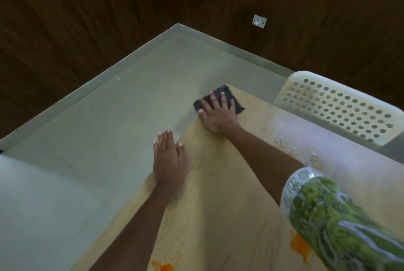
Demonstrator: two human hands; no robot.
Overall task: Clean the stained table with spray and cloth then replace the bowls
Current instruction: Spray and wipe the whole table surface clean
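A light wooden table (218, 194) runs from the lower right up to a far corner. My right hand (217, 113) lies flat with spread fingers on a dark cloth (220, 95) and presses it down at that far corner. My left hand (169, 158) rests open and flat at the table's left edge, fingers straight. Orange stains mark the near part of the table, one (164, 267) at the bottom edge and one (300, 246) beside my green patterned sleeve (338, 222). Wet droplets (306, 150) glisten on the right part of the top. No spray bottle or bowls are in view.
A white perforated plastic chair (341, 106) stands at the table's far right side. Pale grey floor (109, 117) lies to the left and beyond, bounded by dark wood-panelled walls (87, 19) with a wall socket (259, 21). A pale blurred surface (32, 205) fills the lower left.
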